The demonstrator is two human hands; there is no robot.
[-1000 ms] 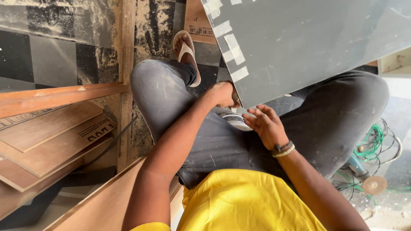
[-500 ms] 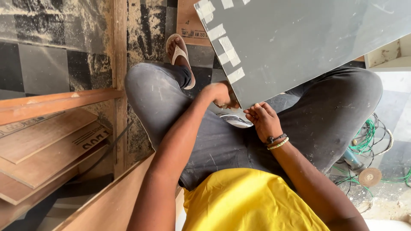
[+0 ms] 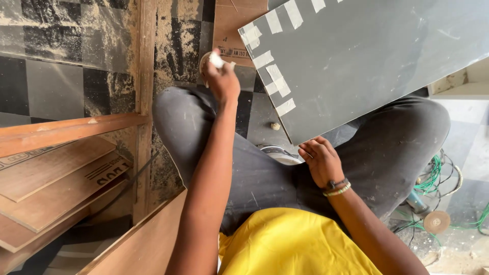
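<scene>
Left hand [image 3: 222, 79] raised out in front, fingers curled shut and pinching a small strip of pale masking tape [image 3: 217, 60] — the strip sticks up from the fingertips, crumpled at the top. Just beyond the pinch, partly hidden by the hand, the toe of a tan sandal [image 3: 205, 63] on the floor.

Right hand [image 3: 321, 161] low, over the lap, fingers loosely bent and spread, fingertips at the near lower corner of a large flat grey laminate board [image 3: 367, 56]; whether they press the edge or only sit beside it I cannot tell. Nothing is clasped in this hand. A dark band and a beaded bracelet [image 3: 337, 187] ring its wrist.

The board lies tilted across the far knee, up and away from the right hand. Short strips of the same pale tape [image 3: 275, 86] run along its edge, between the two hands. Below the right hand's fingers, a roll of tape [image 3: 277, 153] rests on the dark grey trousers [image 3: 265, 178].

Further out from the left hand — a sawdust-covered checkered floor [image 3: 66, 76], a wooden batten [image 3: 66, 130], stacked brown plywood sheets [image 3: 56, 188]. Past the right wrist, green wires [image 3: 433, 175] and a small angle grinder [image 3: 433, 219] on the ground.
</scene>
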